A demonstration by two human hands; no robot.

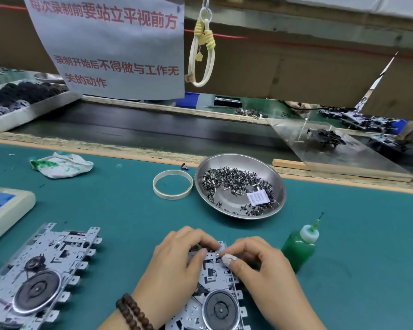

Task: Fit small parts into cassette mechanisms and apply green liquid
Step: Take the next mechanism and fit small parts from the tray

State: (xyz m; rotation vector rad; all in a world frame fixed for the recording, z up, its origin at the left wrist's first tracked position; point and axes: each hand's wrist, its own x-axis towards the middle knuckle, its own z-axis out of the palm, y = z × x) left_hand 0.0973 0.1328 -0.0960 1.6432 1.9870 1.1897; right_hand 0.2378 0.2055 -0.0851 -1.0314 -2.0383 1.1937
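Observation:
A metal cassette mechanism (pixel 215 303) with a round flywheel lies on the green mat at the bottom centre. My left hand (pixel 177 260) grips its top edge with curled fingers. My right hand (pixel 258 265) pinches at the same top corner; whatever small part it holds is hidden by the fingertips. A second cassette mechanism (pixel 41 277) lies at the lower left. A steel dish (pixel 278 184) holds several small metal parts (pixel 234 179). A squeeze bottle of green liquid (pixel 301 246) stands to the right of my right hand.
A tape ring (pixel 173 184) lies left of the dish. A green-stained rag (pixel 62 165) sits at the far left, a beige device (pixel 5 206) below it. A conveyor belt (pixel 141 132) runs behind the mat. A paper sign and a hanging cord loop (pixel 202 48) overhead.

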